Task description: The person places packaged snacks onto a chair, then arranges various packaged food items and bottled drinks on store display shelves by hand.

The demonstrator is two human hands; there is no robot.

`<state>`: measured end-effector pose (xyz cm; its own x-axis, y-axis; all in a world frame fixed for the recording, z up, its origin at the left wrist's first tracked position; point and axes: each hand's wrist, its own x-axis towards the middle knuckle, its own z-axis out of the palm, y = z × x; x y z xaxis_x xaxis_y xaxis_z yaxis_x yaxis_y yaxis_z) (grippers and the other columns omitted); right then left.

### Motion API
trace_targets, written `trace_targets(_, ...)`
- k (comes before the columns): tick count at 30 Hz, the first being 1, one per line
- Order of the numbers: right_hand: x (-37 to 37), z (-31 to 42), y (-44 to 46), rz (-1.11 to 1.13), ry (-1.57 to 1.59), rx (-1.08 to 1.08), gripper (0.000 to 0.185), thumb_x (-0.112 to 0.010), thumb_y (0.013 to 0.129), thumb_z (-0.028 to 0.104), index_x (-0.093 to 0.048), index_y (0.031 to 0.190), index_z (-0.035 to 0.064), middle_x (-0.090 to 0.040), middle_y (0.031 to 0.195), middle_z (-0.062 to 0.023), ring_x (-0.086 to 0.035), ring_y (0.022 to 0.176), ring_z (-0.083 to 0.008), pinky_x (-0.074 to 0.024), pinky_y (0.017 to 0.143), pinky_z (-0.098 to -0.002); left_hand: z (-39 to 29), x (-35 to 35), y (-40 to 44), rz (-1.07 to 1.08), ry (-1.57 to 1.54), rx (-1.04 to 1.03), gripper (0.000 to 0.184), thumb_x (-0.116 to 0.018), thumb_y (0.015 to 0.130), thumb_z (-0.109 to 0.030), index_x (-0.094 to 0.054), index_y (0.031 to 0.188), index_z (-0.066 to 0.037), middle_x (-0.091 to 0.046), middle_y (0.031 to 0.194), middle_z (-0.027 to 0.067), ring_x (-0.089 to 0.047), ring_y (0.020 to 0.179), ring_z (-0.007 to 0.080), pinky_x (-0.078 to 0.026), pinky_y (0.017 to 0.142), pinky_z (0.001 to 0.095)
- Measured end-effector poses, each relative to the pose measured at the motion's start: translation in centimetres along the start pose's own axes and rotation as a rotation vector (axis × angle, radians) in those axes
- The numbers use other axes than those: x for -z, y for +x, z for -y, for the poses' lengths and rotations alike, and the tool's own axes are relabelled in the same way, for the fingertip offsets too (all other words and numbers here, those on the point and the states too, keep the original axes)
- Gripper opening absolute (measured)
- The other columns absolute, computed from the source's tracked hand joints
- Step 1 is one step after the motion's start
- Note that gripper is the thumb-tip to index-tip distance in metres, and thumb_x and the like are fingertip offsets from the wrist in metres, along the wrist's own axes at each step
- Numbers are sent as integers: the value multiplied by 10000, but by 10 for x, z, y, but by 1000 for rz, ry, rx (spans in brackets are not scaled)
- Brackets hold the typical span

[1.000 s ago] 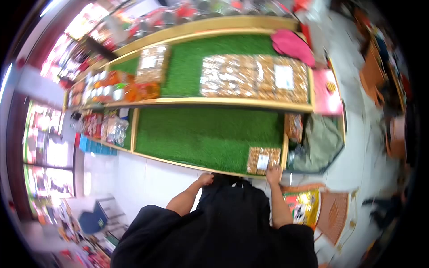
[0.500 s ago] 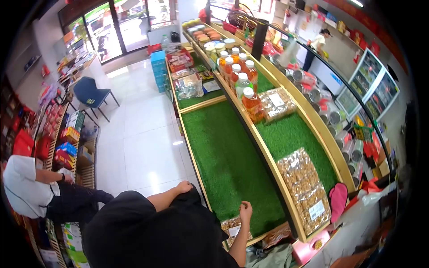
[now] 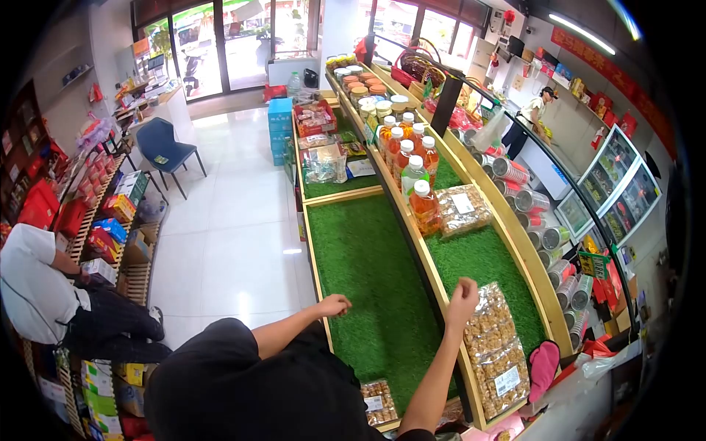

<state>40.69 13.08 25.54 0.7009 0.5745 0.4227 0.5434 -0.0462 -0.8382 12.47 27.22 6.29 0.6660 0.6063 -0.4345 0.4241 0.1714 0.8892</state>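
Note:
My left hand point(image 3: 335, 305), fingers loosely curled and nothing visible in them, hangs over the near part of the lower shelf lined with green turf point(image 3: 368, 272). Higher and to the right is my right hand point(image 3: 463, 298), its fingers drawn together with nothing visible in them. It is beside the upper tier, close to the clear packs of brown nutty snack pieces point(image 3: 500, 338); I cannot tell whether it touches them. A similar labelled snack pack point(image 3: 379, 403) lies in the lower shelf's near corner, below my right forearm.
Bottles of orange drink point(image 3: 424, 209), jars and another snack pack point(image 3: 463, 208) stand farther along the upper tier. A pink cloth-like item point(image 3: 544, 370) hangs at its near end. Cans point(image 3: 511, 170) lie beyond. A person point(image 3: 37, 287) stands at left, near a blue chair point(image 3: 165, 151).
My right hand has risen from the lower shelf toward the upper snack packs. My left hand has moved right and forward over the turf. The view has tilted up slightly.

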Motion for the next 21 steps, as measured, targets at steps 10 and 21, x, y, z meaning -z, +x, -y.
trace_targets(10, -77, -47, 54, 58, -479, -130, 546, -576, 773, 231, -381, 1240, 26, -358, 1282, -211, -367, 1185, -360, -297, 979, -446, -260, -51, 0, 220, 299, -722, 322, -490, 878, -221, -470, 1105, 6, -571, 971, 137, -545, 912, 223, -442, 796, 334)
trace_targets(21, -81, -30, 53, 0, -677, -172, 621, -504, 846, 262, -216, 1354, 49, -312, 1350, -194, -333, 1236, -335, -325, 945, -503, -399, -124, 112, 145, 919, -611, 660, -539, 763, -243, -275, 1321, -10, -328, 1323, 247, -373, 1200, 374, -360, 954, 435)
